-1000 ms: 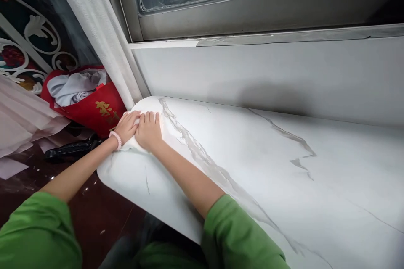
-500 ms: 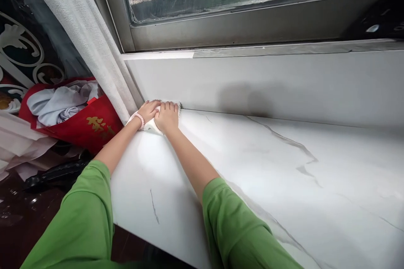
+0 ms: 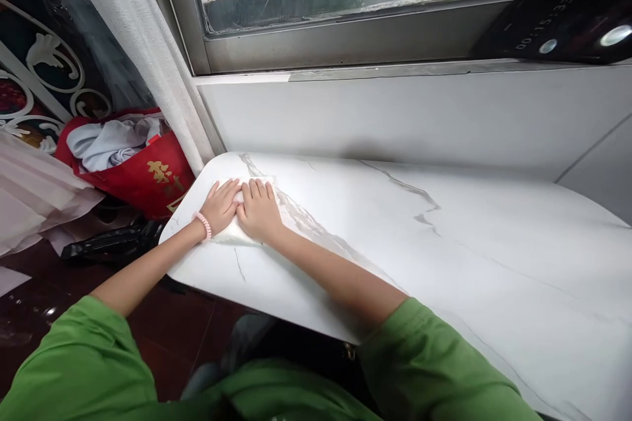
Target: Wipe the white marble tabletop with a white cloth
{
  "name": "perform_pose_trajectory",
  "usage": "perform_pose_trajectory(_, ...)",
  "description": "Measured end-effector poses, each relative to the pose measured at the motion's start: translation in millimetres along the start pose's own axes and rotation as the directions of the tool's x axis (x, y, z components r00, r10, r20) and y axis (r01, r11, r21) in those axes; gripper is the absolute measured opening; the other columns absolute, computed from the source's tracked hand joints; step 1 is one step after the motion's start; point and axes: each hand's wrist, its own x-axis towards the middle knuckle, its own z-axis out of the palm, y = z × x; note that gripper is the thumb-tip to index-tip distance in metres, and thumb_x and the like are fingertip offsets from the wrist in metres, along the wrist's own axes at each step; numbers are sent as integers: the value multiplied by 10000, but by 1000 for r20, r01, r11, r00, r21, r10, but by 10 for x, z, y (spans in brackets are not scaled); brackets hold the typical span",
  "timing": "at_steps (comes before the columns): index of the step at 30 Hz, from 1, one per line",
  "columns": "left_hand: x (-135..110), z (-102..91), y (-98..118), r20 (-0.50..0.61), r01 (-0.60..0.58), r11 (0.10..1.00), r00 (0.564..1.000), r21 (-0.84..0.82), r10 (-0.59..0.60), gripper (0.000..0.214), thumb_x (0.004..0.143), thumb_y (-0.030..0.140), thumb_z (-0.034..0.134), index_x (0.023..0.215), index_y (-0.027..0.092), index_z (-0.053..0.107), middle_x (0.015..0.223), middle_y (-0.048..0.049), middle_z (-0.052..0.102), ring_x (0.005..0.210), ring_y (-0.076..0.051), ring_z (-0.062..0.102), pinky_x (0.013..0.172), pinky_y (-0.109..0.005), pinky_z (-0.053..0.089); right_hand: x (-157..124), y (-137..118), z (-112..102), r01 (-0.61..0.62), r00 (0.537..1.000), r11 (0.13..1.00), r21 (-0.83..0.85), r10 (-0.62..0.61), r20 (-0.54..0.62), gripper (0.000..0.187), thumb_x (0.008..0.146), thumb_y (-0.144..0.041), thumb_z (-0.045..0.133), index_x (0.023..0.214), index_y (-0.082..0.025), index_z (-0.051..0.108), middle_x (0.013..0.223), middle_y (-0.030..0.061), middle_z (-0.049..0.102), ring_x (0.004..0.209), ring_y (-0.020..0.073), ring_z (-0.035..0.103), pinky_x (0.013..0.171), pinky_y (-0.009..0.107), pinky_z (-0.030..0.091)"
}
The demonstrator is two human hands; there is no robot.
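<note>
A white cloth (image 3: pixel 236 234) lies flat on the white, marble-patterned table (image 3: pixel 395 230), near its rounded left end. My left hand (image 3: pixel 220 207), with a pink coiled band at the wrist, rests palm down on the cloth's left part, fingers stretched forward. Beside it, thumbs close together, my right hand (image 3: pixel 259 210) presses flat on the cloth's right part with its fingers extended. Both palms hide much of the cloth; its edges show in front of and behind the hands.
A red bag (image 3: pixel 143 171) stuffed with pale fabric stands left of the table, by a white curtain (image 3: pixel 133 39). Behind the table are a pale wall (image 3: pixel 316 115) and a metal-framed window (image 3: pixel 316 46). A dark device with a timer display (image 3: pixel 557 26) appears at upper right.
Both hands and the cloth have come back from the wall corner toward my body, sliding over the tabletop. The table's rounded far-left corner now shows.
</note>
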Motion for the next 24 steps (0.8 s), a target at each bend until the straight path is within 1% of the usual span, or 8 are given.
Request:
perform_pose_trajectory(3, -366, -51, 247, 7, -36, 999, 999, 3, 36, 502, 908, 200, 283, 1388, 122, 407, 1510, -110, 377, 1431, -211, 265, 1197, -469, 122, -377, -135, -167, 29, 999, 1000, -3, -28, 38, 565, 918, -249, 379, 1399, 48, 403, 1459, 262, 398, 1387, 364, 307, 1154, 538, 160)
perform_pose_trajectory(7, -797, -113, 580, -5, -49, 999, 999, 13, 49, 514, 913, 201, 268, 1397, 82, 392, 1504, -144, 378, 1437, -230, 246, 1198, -486, 124, -798, -257, -359, 117, 989, 993, -30, -113, 96, 605, 910, -266, 386, 1404, 84, 382, 1455, 292, 384, 1380, 421, 298, 1143, 585, 172)
perform_pose_trajectory(10, -991, -130, 719, -29, -43, 999, 999, 12, 44, 517, 927, 208, 251, 1423, 108, 360, 1504, -138, 379, 1437, -224, 249, 1194, -495, 146, -963, -288, -424, 175, 980, 983, -47, -170, 105, 602, 916, -273, 360, 1407, 74, 386, 1452, 283, 393, 1374, 429, 308, 1127, 606, 206)
perform_pose_trajectory(12, -1033, -122, 737, -41, -45, 999, 998, 9, 45, 517, 931, 207, 239, 1427, 116, 353, 1503, -137, 380, 1433, -218, 259, 1191, -498, 160, -987, -275, -429, 202, 976, 979, -41, -197, 95, 606, 914, -278, 358, 1406, 74, 385, 1447, 284, 401, 1366, 431, 320, 1122, 611, 219)
perform_pose_trajectory(15, -973, -86, 689, -56, -42, 999, 998, 5, 42, 516, 925, 201, 244, 1423, 121, 354, 1498, -139, 387, 1424, -209, 282, 1189, -493, 172, -918, -206, -397, 235, 969, 972, -4, -234, 75, 606, 899, -275, 382, 1404, 60, 395, 1437, 275, 421, 1351, 410, 351, 1127, 593, 234)
perform_pose_trajectory(18, -785, -47, 599, -66, -17, 1000, 998, -7, 16, 509, 915, 194, 260, 1409, 138, 368, 1487, -131, 407, 1413, -206, 306, 1186, -492, 179, -749, -100, -333, 232, 971, 972, 28, -233, 54, 593, 891, -264, 393, 1399, 41, 409, 1429, 256, 441, 1345, 375, 368, 1136, 563, 236)
perform_pose_trajectory(21, -466, -28, 475, -57, 8, 999, 998, -32, -10, 508, 899, 188, 279, 1395, 154, 381, 1476, -118, 426, 1403, -207, 325, 1182, -494, 178, -486, 31, -241, 178, 983, 983, 30, -180, 43, 580, 887, -261, 399, 1387, 31, 423, 1423, 242, 450, 1341, 358, 369, 1141, 544, 226)
perform_pose_trajectory(24, -32, -3, 314, -30, 3, 999, 1000, -54, -5, 508, 879, 186, 301, 1376, 150, 397, 1469, -117, 435, 1399, -208, 331, 1180, -491, 175, -136, 218, -140, 120, 993, 993, 14, -120, 16, 552, 889, -255, 405, 1367, 17, 443, 1410, 224, 466, 1326, 337, 378, 1149, 513, 206)
